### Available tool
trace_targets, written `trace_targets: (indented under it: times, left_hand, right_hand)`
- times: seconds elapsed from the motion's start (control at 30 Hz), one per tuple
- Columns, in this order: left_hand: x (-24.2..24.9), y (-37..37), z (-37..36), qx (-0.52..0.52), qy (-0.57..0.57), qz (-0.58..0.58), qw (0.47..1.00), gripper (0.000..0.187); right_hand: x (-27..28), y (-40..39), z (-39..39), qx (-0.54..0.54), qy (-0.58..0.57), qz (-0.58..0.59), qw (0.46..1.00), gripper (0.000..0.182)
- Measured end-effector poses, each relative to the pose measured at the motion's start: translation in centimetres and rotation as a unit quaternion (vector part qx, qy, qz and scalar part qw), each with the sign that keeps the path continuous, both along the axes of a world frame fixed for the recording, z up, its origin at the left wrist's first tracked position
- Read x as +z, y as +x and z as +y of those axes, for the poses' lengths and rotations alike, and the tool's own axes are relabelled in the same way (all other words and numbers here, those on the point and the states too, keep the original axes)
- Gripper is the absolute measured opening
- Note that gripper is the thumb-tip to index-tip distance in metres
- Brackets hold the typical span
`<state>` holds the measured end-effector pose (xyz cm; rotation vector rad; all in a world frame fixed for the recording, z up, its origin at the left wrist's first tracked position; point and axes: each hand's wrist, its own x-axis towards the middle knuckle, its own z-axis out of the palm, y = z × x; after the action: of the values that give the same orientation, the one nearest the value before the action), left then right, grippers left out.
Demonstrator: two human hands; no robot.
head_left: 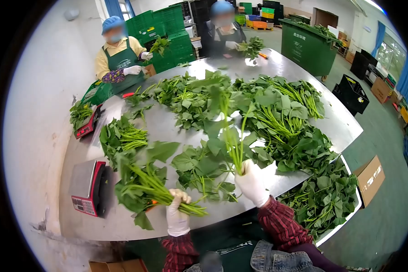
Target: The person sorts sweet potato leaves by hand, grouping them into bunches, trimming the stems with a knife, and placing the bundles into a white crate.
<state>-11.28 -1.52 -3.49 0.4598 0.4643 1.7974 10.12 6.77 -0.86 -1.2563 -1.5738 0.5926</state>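
My left hand (177, 213), in a white glove, is closed around a thick bunch of leafy green stems (152, 181) near the front edge of the metal table (136, 226). The leaves of that bunch point up and left, and the cut stem ends stick out to the right. In my gloved right hand (253, 182) a smaller bunch of leafy stems (231, 140) stands upright, its top blurred. Behind and between both hands lie loose leafy stems (197, 167). An orange object, mostly covered, shows beside the left-hand bunch.
Large heaps of greens (281, 113) cover the table's middle and right. A red-framed scale (88, 188) stands at left; another scale (88, 122) beyond it carries greens. A white-rimmed container of greens (326, 199) sits at right, beside a cardboard box (369, 181). Two co-workers stand across the table, holding greens.
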Motion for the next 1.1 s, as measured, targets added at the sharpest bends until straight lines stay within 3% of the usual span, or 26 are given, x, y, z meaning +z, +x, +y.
trace_targets:
  times: [0.07, 0.3, 0.37, 0.4, 0.43, 0.53, 0.7, 0.9, 0.93, 1.1]
  left_hand:
    - [0.0, 1.1, 0.2, -0.016, -0.042, 0.02, 0.999, 0.013]
    - [1.1, 3.0, 1.0, -0.038, -0.065, 0.105, 0.992, 0.026]
    - [1.1, 2.3, 0.9, -0.024, -0.072, 0.14, 0.987, 0.024]
    - [1.0, 2.0, 0.8, -0.02, -0.073, 0.141, 0.987, 0.024]
    - [0.9, 1.6, 0.6, -0.022, -0.075, 0.133, 0.988, 0.022]
    - [1.4, 1.2, 0.4, -0.031, -0.06, 0.118, 0.991, 0.016]
    - [0.7, 1.5, 0.1, -0.052, -0.071, 0.177, 0.98, 0.02]
    - [0.2, 1.4, 0.0, -0.077, -0.049, 0.144, 0.985, 0.025]
    - [0.2, 1.3, -0.1, -0.077, -0.049, 0.144, 0.985, 0.025]
    - [-1.1, 1.0, 0.0, -0.092, -0.039, 0.118, 0.988, 0.027]
  right_hand:
    - [0.1, -1.4, -1.3, 0.034, 0.102, -0.069, 0.992, 0.016]
    - [0.4, -4.3, -4.4, 0.203, 0.184, -0.209, 0.939, 0.01]
    - [0.2, -4.3, -4.2, 0.228, 0.122, -0.205, 0.944, 0.022]
    - [0.3, -4.3, -4.2, 0.241, 0.038, -0.185, 0.952, 0.03]
    - [0.7, -4.1, -4.0, 0.245, 0.038, -0.184, 0.951, 0.03]
    - [0.9, -3.7, -2.8, 0.331, -0.15, 0.021, 0.931, 0.049]
    - [1.2, -4.5, -3.4, 0.291, -0.125, -0.086, 0.945, 0.066]
    - [2.1, -5.4, -4.7, 0.235, -0.16, -0.078, 0.956, 0.058]
    - [0.5, -5.9, -4.7, 0.217, -0.093, -0.05, 0.971, 0.051]
    - [1.0, -5.5, -5.4, 0.205, -0.062, -0.058, 0.975, 0.038]
